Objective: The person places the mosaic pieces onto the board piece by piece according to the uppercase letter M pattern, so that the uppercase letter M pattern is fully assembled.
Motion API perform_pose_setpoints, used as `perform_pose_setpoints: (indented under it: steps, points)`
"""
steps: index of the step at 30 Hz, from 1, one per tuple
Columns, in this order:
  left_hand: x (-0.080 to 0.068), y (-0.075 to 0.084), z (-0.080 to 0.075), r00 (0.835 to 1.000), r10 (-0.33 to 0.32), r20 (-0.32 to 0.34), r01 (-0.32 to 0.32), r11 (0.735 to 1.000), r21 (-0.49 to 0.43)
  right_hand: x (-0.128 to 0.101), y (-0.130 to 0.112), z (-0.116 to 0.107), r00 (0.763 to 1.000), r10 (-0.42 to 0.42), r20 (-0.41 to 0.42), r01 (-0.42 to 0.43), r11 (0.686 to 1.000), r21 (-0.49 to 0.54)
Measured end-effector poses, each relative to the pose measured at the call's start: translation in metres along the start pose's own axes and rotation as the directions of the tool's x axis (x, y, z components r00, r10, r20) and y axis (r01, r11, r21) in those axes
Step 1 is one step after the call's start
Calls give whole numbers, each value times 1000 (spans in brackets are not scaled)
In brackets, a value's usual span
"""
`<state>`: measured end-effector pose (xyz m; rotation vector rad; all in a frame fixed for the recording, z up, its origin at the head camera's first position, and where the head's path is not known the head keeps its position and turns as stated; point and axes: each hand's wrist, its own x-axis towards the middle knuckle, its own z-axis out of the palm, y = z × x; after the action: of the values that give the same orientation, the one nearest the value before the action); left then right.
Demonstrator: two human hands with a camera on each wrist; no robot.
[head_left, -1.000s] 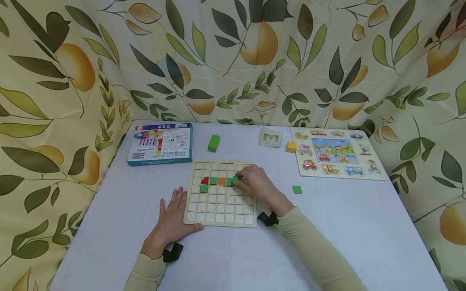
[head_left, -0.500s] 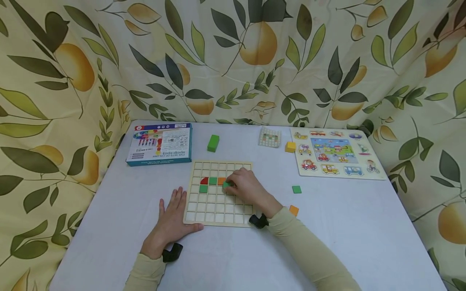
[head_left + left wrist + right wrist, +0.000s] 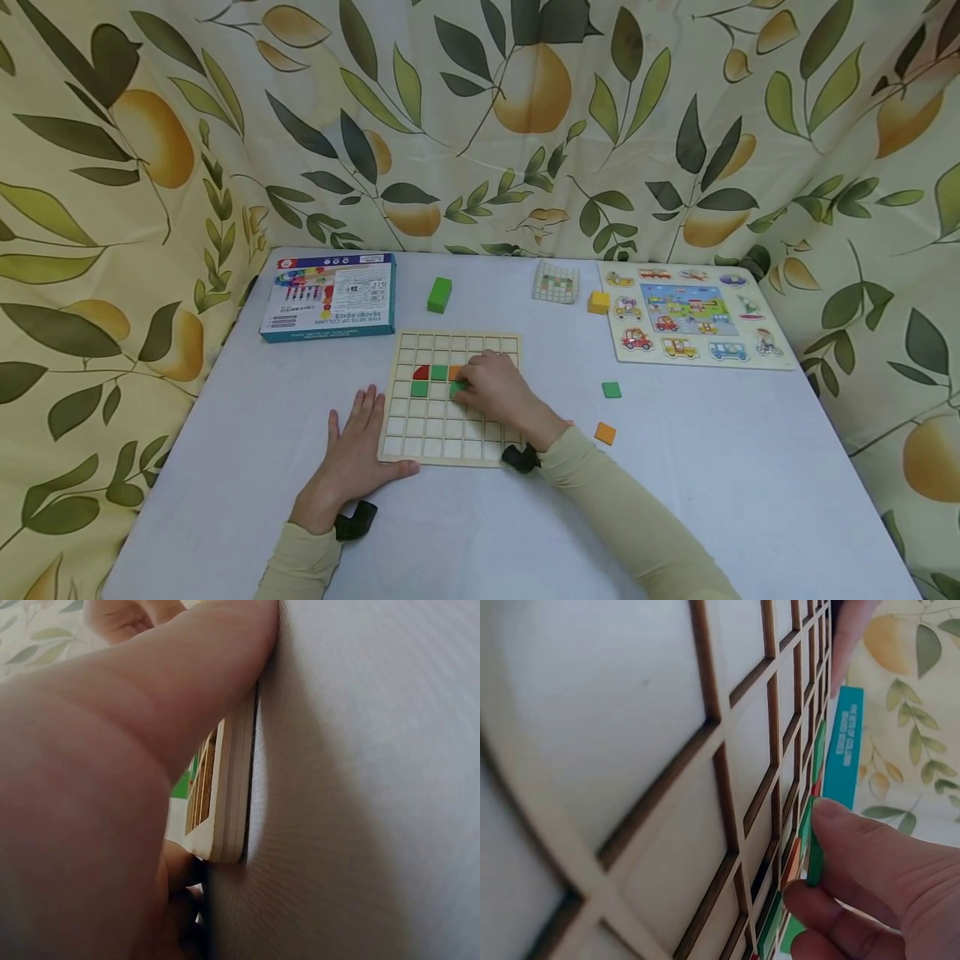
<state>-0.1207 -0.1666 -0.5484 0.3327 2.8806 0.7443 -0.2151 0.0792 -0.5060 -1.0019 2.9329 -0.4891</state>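
My right hand [image 3: 498,390] pinches a green tile [image 3: 457,389] at my fingertips over the wooden grid board [image 3: 450,446], while my left hand [image 3: 352,454] rests flat, fingers straight, against its near-left edge.

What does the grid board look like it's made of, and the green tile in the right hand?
Grid board: looks like pale unfinished plywood; stacked layers show at its edge in the left wrist view, darkened slot edges elsewhere. Green tile: thin and flat, with a matte green finish, probably painted wood, though plastic is possible.
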Motion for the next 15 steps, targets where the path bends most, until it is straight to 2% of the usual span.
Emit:
perform_pose_setpoints:
  steps: [7,15]
  points:
    - [0,0,1,1000,6,-9,-6,1000,4,1,-4,1,998,50,41,-49,998,-24]
    - [0,0,0,1000,-6,8,6,1000,8,2,-5,2,999,46,23,-45,998,-38]
